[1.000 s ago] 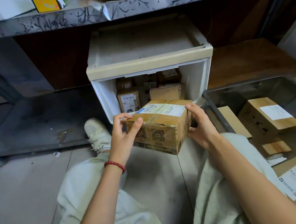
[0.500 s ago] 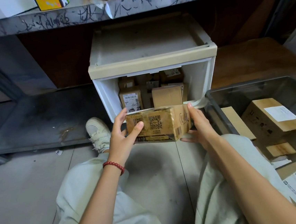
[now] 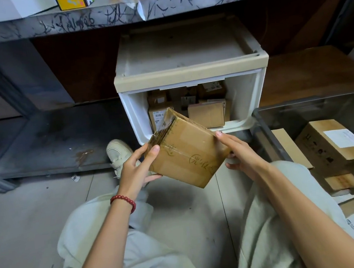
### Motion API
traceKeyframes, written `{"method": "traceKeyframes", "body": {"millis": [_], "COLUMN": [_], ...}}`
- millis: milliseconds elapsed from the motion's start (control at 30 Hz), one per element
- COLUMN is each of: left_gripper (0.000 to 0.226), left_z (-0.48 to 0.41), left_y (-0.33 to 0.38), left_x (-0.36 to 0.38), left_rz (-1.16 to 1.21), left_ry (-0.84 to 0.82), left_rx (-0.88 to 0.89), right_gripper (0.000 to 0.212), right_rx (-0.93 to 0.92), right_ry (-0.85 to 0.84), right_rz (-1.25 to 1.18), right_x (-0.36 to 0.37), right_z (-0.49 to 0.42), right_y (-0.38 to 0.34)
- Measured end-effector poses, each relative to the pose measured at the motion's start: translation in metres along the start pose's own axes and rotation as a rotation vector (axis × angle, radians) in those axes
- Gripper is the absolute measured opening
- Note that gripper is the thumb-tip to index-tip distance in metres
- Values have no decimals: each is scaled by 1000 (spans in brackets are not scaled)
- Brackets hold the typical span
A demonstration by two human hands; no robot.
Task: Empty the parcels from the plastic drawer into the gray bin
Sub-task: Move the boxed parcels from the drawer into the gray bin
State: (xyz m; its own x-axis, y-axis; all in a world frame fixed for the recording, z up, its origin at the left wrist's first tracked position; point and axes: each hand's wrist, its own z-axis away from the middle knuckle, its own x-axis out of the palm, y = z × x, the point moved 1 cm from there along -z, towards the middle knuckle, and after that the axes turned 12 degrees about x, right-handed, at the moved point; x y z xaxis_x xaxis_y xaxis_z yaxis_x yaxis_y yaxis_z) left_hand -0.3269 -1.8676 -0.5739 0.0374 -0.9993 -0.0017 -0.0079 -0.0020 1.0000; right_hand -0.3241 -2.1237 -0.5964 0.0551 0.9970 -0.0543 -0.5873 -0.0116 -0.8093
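A taped cardboard parcel (image 3: 186, 152) is held tilted in the air in front of the white plastic drawer (image 3: 244, 97). My left hand (image 3: 138, 167) grips its left end, thumb on top and fingers underneath. My right hand (image 3: 238, 153) holds its right end, fingers curled along the edge. Several brown parcels (image 3: 206, 114) stand inside the drawer. The gray bin (image 3: 266, 125) sits on the floor to the right of the drawer and holds several parcels, among them a large box (image 3: 332, 140) with a white label.
The drawer stands under a scribbled gray shelf (image 3: 159, 8). My knees in pale trousers fill the lower view and my shoe (image 3: 117, 154) rests left of the drawer. A dark metal ledge (image 3: 53, 141) lies at the left, above the tiled floor.
The parcel has been turned over in both hands: its labelled face and then its QR-code side rolled away, and a plain brown face with handwriting now shows, tilted.
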Motion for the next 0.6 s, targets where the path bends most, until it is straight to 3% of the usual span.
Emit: {"method": "traceKeyframes", "body": {"millis": [100, 333, 600], "left_gripper": [71, 37, 24], "left_z": [1, -2, -4], "left_y": [0, -1, 1], "left_x": [0, -1, -5], "left_rz": [17, 47, 36], "left_ry": [-9, 53, 93], "left_rx": [2, 21, -8], "right_gripper": [92, 97, 53], "right_rx": [-10, -66, -230], "right_ry": [0, -14, -12], "right_rz": [-59, -112, 18], "right_x": [1, -4, 4], "right_z": [-3, -12, -5], "right_y": [0, 4, 2]}}
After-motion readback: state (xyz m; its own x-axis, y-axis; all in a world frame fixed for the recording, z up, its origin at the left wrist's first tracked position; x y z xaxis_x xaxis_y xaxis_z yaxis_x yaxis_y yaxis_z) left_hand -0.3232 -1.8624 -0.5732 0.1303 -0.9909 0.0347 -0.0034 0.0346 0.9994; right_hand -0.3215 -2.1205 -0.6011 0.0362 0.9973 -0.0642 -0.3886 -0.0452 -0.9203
